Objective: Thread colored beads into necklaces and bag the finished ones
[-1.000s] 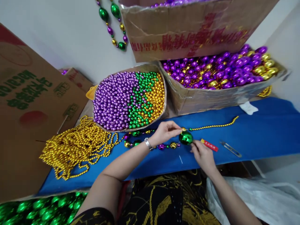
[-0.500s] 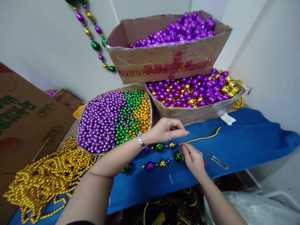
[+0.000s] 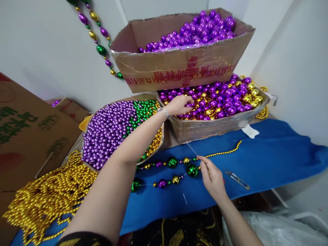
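My left hand (image 3: 179, 105) reaches over the near left part of a cardboard box of shiny purple and gold beads (image 3: 220, 99). Its fingers are bent down among the beads, and what they pinch, if anything, is hidden. Over the blue cloth, my right hand (image 3: 212, 176) is closed, thumb and fingers pinching a thin pale string (image 3: 191, 149) that slants up to the left. Beside its fingers lies a large green bead (image 3: 192, 170), on a strand with a purple bead (image 3: 162, 183) and a gold bead (image 3: 175, 179). Behind runs a second strand with a green bead (image 3: 172, 162).
A tub of small purple, green and gold beads (image 3: 107, 133) stands left, by a heap of gold bead chains (image 3: 51, 198). Above sits a box of purple balls (image 3: 179, 65). Metal snips (image 3: 238, 180) lie on the blue cloth (image 3: 276, 157) at right. A bead garland (image 3: 101, 50) hangs behind.
My left hand has left my right hand and moved up and forward to the purple and gold bead box. My right hand stays nearly in place, the string now showing beyond its fingertips.
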The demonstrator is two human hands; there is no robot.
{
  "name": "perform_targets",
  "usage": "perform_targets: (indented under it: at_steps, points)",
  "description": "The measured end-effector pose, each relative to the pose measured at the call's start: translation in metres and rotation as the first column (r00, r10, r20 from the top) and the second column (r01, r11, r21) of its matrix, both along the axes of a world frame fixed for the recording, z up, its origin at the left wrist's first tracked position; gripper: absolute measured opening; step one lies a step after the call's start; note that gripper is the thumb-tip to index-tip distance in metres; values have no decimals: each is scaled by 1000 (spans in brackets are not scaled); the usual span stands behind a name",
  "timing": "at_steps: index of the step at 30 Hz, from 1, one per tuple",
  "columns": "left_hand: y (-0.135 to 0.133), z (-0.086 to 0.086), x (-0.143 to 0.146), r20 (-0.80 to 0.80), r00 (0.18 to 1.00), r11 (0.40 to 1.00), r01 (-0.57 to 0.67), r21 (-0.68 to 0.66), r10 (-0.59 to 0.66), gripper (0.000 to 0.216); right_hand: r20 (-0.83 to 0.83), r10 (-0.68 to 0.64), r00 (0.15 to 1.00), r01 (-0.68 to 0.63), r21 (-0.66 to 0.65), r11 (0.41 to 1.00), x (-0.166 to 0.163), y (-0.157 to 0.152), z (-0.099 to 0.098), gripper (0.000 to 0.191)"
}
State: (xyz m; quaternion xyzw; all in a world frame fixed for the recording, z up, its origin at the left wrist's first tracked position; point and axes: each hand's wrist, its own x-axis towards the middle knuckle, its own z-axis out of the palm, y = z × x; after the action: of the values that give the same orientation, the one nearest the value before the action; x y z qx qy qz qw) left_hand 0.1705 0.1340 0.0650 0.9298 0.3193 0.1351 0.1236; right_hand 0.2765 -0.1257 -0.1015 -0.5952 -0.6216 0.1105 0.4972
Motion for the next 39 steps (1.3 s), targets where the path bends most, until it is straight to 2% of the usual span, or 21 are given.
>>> perform_targets:
  at_steps: [1, 2, 4, 5, 7, 9, 10, 12, 15, 23, 27, 32, 39]
  points:
    - [-14, 1, -14, 208, 977, 991, 68, -112, -44, 30, 7, -21, 1000, 21, -1, 1000, 0, -2, 2, 24]
    - [-30, 0, -30, 410, 911, 960, 149, -236, -41, 32, 14, -36, 999, 36, 2, 999, -1, -3, 4, 23]
    - [-67, -9, -62, 668, 734, 837, 288, -465, 118, 37, 37, -44, 998, 43, 35, 998, -3, -6, 8, 19]
    - [-85, -17, -76, 718, 655, 761, 335, -556, 236, 37, 57, -37, 998, 33, 63, 997, -5, -7, 10, 18]
    - [-115, -36, -99, 709, 542, 606, 397, -689, 451, 33, 110, -9, 994, -5, 125, 992, -8, -7, 12, 17]
    - [-135, -54, -114, 647, 478, 484, 430, -762, 594, 31, 170, 18, 985, -47, 168, 985, -13, -6, 13, 17]
    - [-140, -62, -118, 620, 457, 444, 441, -781, 638, 32, 198, 27, 980, -63, 178, 982, -15, -5, 14, 17]
    - [-147, -73, -125, 588, 425, 399, 456, -796, 688, 33, 240, 40, 970, -87, 187, 978, -19, -4, 13, 17]
    - [-151, -78, -130, 569, 404, 367, 475, -800, 716, 32, 268, 58, 962, -112, 190, 975, -23, -3, 13, 18]
    - [-154, -81, -136, 537, 396, 353, 449, -821, 745, 31, 290, 58, 955, -105, 151, 983, -27, -4, 14, 19]
    - [-154, -84, -137, 536, 382, 358, 446, -821, 753, 33, 288, 60, 956, -104, 141, 985, -27, -4, 13, 20]
    - [-155, -87, -139, 558, 368, 399, 426, -812, 744, 35, 338, 51, 940, -115, 174, 978, -27, -5, 14, 18]
    - [-156, -89, -141, 553, 357, 391, 434, -812, 753, 37, 349, 52, 936, -123, 183, 975, -28, -5, 14, 17]
